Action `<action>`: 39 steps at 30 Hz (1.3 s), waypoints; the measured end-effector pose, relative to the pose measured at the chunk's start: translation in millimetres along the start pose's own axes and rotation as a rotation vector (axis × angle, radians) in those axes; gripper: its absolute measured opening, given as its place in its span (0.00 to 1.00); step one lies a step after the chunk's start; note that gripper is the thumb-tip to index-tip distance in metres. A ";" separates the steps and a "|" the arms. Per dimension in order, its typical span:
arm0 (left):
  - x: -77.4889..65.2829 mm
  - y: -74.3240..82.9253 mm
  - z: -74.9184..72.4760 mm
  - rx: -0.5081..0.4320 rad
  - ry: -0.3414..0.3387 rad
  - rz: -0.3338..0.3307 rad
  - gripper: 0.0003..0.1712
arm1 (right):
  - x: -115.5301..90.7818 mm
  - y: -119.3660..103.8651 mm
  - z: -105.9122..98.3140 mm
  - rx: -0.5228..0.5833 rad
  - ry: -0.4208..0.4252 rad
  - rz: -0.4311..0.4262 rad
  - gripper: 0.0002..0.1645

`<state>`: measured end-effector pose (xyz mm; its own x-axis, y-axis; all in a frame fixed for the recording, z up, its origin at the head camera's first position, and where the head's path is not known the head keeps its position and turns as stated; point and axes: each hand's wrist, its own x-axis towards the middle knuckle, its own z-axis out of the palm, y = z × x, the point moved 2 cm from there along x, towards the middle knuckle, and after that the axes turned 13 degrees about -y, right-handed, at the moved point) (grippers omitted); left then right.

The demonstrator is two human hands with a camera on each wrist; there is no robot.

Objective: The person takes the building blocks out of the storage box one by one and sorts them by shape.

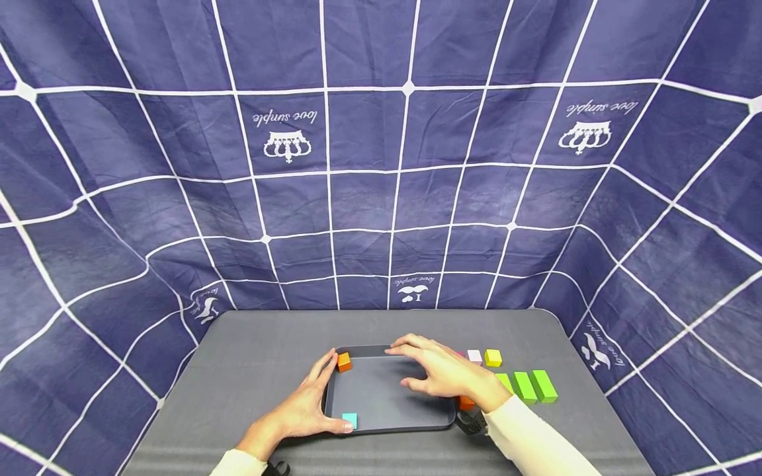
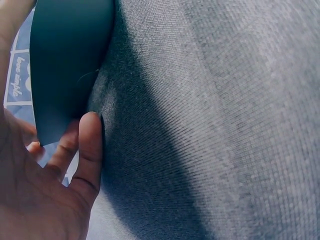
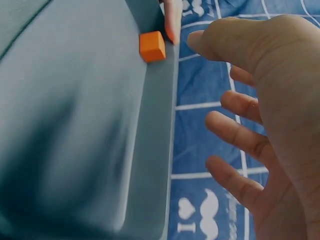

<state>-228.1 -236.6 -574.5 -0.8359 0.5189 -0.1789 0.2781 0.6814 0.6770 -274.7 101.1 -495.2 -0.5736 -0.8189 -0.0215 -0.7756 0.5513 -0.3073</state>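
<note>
A shallow dark grey tray point(image 1: 393, 428) stands on the grey table. My left hand point(image 1: 302, 404) spans its left end and holds it, thumb at the near corner and fingers at the far one. In the left wrist view, fingers point(image 2: 90, 150) lie against the tray's outer wall point(image 2: 70, 60). Inside the tray, an orange cube point(image 1: 344, 361) sits in the far left corner and a cyan cube point(image 1: 350, 419) in the near left corner, beside the thumb. Over the tray's right part hovers my right hand point(image 1: 437, 367), fingers apart and holding nothing.
Right of the tray are several light green blocks point(image 1: 544, 386), a yellow cube point(image 1: 493, 357) and a pale pink cube point(image 1: 473, 356). An orange-red block point(image 1: 466, 402) is partly hidden by the right wrist. A blue curtain point(image 1: 369, 198) with white lines surrounds the table point(image 1: 256, 350).
</note>
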 end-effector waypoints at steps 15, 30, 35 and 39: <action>2.4 2.3 -0.3 -0.006 -0.017 -0.001 0.91 | 83.4 -6.2 25.2 0.067 -0.172 -0.073 0.38; 1.0 1.0 -0.3 0.007 -0.023 0.007 0.92 | 117.8 -13.0 42.9 0.067 -0.219 -0.111 0.39; 1.4 1.6 -1.4 0.002 -0.017 0.008 0.91 | 123.0 -11.9 45.9 0.062 -0.229 -0.083 0.38; -1.1 1.9 0.2 0.017 -0.016 -0.006 0.91 | 122.9 -11.7 51.0 0.074 -0.227 -0.070 0.37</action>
<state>-226.6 -235.8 -573.2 -0.8297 0.5232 -0.1946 0.2811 0.6929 0.6640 -322.7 -14.2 -542.8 -0.4384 -0.8742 -0.2087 -0.7851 0.4855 -0.3846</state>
